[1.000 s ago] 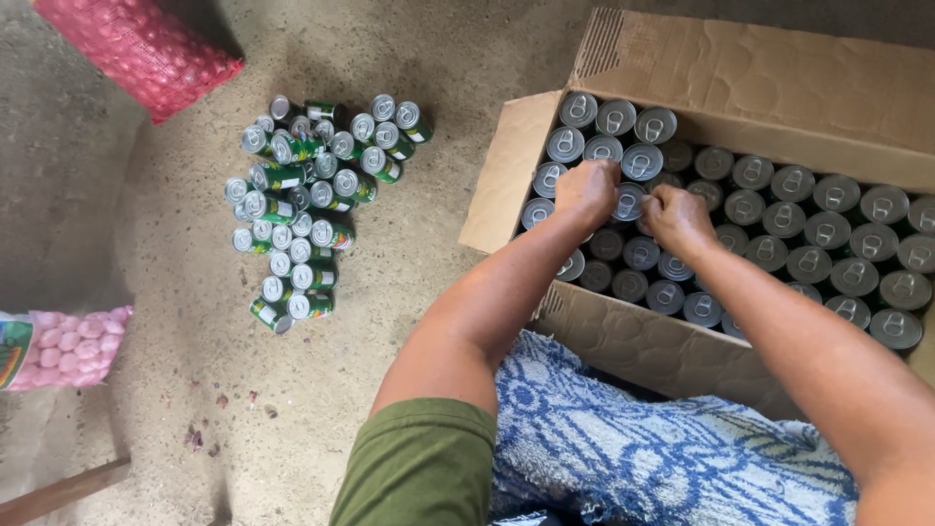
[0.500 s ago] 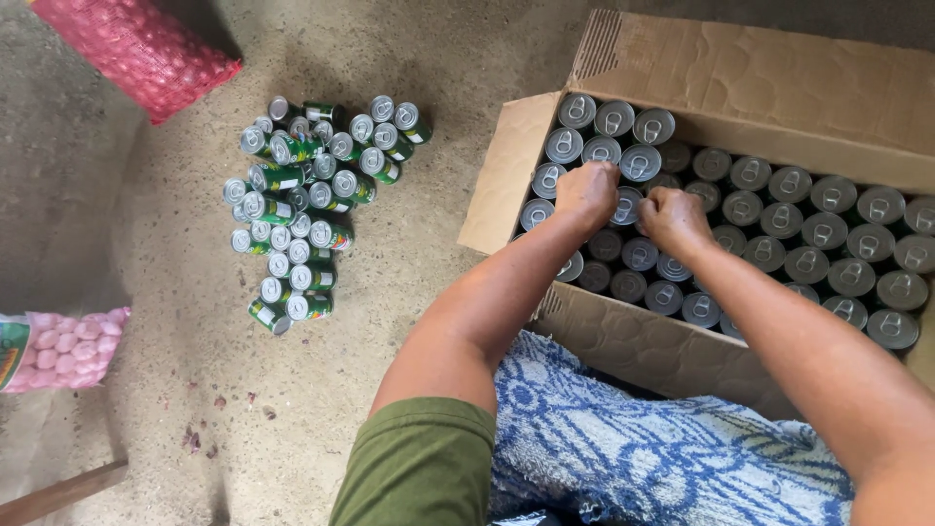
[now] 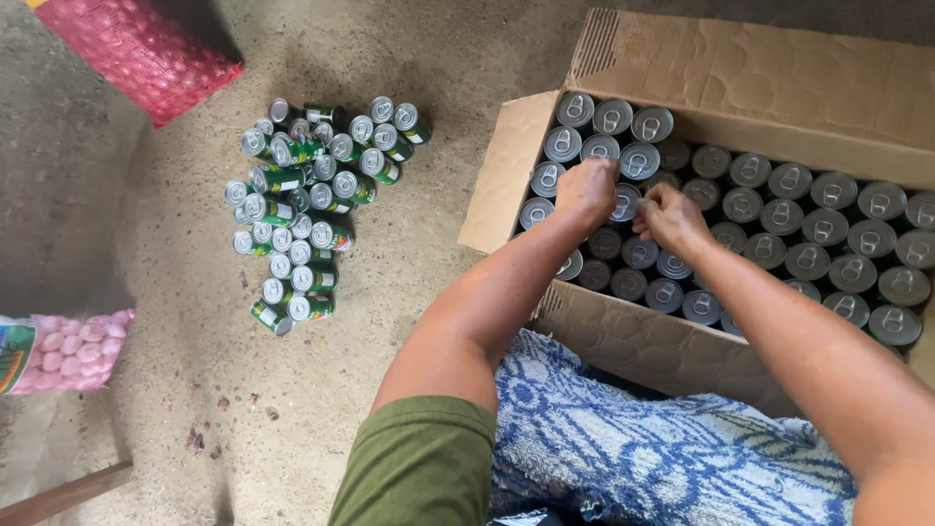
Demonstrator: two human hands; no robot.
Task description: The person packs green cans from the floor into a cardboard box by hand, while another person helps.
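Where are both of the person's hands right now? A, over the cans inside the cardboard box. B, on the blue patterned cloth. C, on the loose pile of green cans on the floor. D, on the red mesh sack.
A: the left hand and right hand meet over a can standing in the cardboard box.

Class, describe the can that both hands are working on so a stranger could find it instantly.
Start at the open cardboard box packed with upright cans. Near its left end, the left hand and right hand meet over one can. Unlike its neighbours, fingers from both hands touch it.
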